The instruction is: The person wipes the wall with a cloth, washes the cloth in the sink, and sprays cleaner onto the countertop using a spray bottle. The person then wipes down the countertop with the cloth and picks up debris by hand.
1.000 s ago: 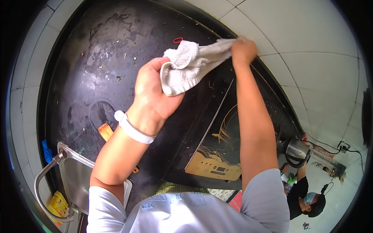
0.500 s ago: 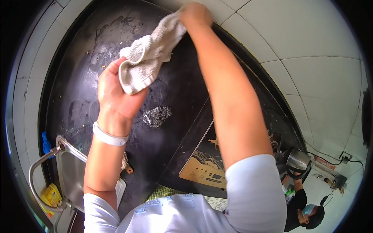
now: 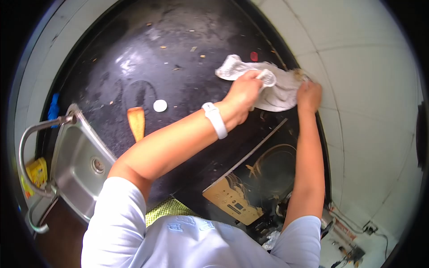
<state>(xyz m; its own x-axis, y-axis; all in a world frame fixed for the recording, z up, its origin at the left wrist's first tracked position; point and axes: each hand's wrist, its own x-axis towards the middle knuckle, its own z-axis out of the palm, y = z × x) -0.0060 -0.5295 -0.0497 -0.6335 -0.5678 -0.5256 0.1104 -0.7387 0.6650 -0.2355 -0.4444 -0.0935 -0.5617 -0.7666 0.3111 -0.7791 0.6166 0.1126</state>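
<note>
A crumpled whitish cloth (image 3: 283, 91) is stretched between my two hands over the right side of the black countertop, by the tiled wall. My left hand (image 3: 243, 94) is closed on its near-left part, with a fold sticking up past the fingers. At the cloth's right end, my right hand (image 3: 309, 96) grips it close to the wall edge. A brownish patch (image 3: 299, 75) shows beside the right fingers. Just beyond the cloth lies a small red piece (image 3: 254, 56).
The black countertop (image 3: 178, 85) bears scattered crumbs, a white round object (image 3: 160, 106) and a flat wooden piece (image 3: 136, 123). A steel sink (image 3: 73, 156) with a curved faucet (image 3: 27, 147) stands left. An induction cooker (image 3: 237, 198) sits at the near right, under a tiled wall (image 3: 366, 76).
Both hands and the cloth have moved right and nearer, toward the wall edge. The view has shifted too; the masked person and steel scrubber no longer show. The wooden piece and white round object now show.
</note>
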